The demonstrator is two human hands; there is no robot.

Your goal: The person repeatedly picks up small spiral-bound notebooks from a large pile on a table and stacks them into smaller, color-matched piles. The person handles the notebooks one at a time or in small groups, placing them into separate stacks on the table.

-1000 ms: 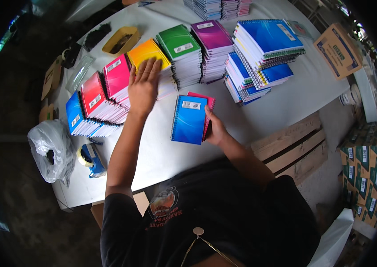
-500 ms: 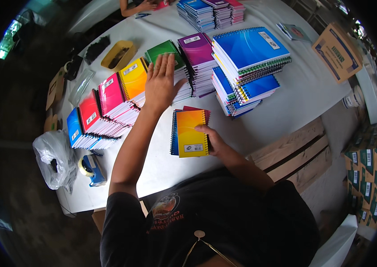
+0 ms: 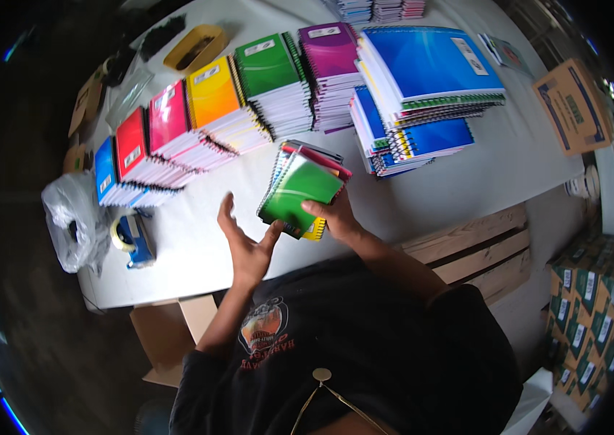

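My right hand [image 3: 334, 216] grips a fanned bundle of small spiral notebooks, its thumb on top of the green notebook [image 3: 302, 190]. Beneath the green cover, a yellow notebook [image 3: 315, 230] shows at the lower corner, and a red one [image 3: 327, 161] sticks out at the upper right. At the bundle's lower left, my left hand [image 3: 247, 250] is open with its fingers spread, its thumb tip at the green cover's edge. Beyond both hands, a row of notebook stacks runs across the table: blue, red, pink [image 3: 169, 114], yellow [image 3: 212, 88], green [image 3: 268, 64] and purple [image 3: 327, 51].
Larger blue notebooks [image 3: 430, 65] are piled at the right of the row. A tape dispenser [image 3: 137, 243] and a plastic bag [image 3: 75, 225] sit at the table's left edge. A yellow tray [image 3: 196, 48] lies at the back, a cardboard box [image 3: 572, 107] at the far right.
My left hand has come back from the green stack to the bundle. A green notebook now lies over the yellow one in my right hand, and the bundle is tilted.
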